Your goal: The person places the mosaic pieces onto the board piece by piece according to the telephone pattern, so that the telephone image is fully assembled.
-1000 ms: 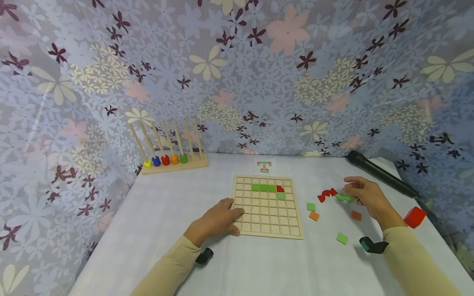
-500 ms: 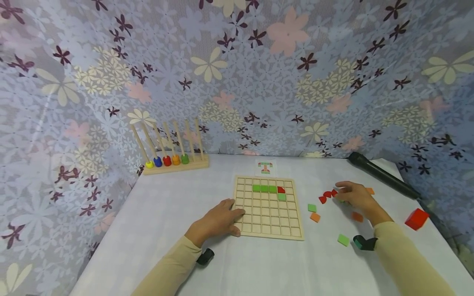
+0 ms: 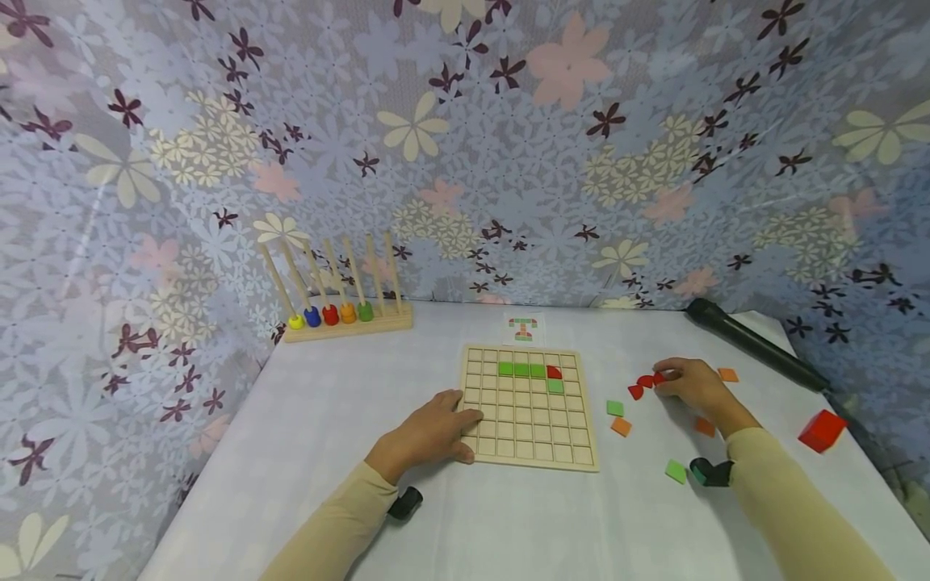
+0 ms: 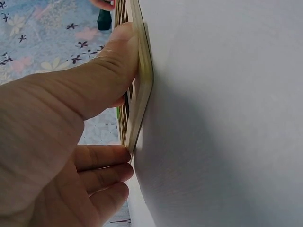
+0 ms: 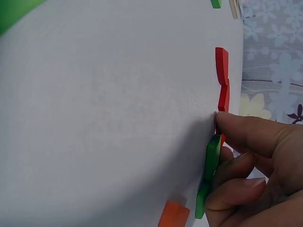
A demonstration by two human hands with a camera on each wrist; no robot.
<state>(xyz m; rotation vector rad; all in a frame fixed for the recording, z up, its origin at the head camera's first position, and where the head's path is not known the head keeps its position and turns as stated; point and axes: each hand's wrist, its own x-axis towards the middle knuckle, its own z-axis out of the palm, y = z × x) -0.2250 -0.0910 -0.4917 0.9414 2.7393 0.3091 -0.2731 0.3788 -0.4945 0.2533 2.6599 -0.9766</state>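
Note:
A wooden grid board (image 3: 530, 466) lies flat on the table, with green square tiles (image 3: 521, 369) and a red rounded tile (image 3: 555, 372) in its cells. My left hand (image 3: 429, 428) rests at the board's left edge, its thumb (image 4: 125, 45) against the front side and its fingers spread along the left. At the right, my right hand (image 3: 697, 386) pinches a red tile between thumb and index finger, mostly covering it. Two more red rounded tiles (image 3: 636, 392) lie just left of the fingertips. Green rounded tiles (image 5: 213, 153) sit under the right hand's curled fingers.
Loose green (image 3: 614, 408) and orange square tiles (image 3: 621, 426) lie right of the board. A pattern card (image 3: 523, 328) stands behind it. At the back left is a peg abacus (image 3: 349, 327); at the right, a dark tube (image 3: 756, 345) and a red block (image 3: 823, 431).
My right hand has moved left from the green rounded tiles to the red ones and closed its fingertips on one. An orange tile behind it came into view. The left hand stays put.

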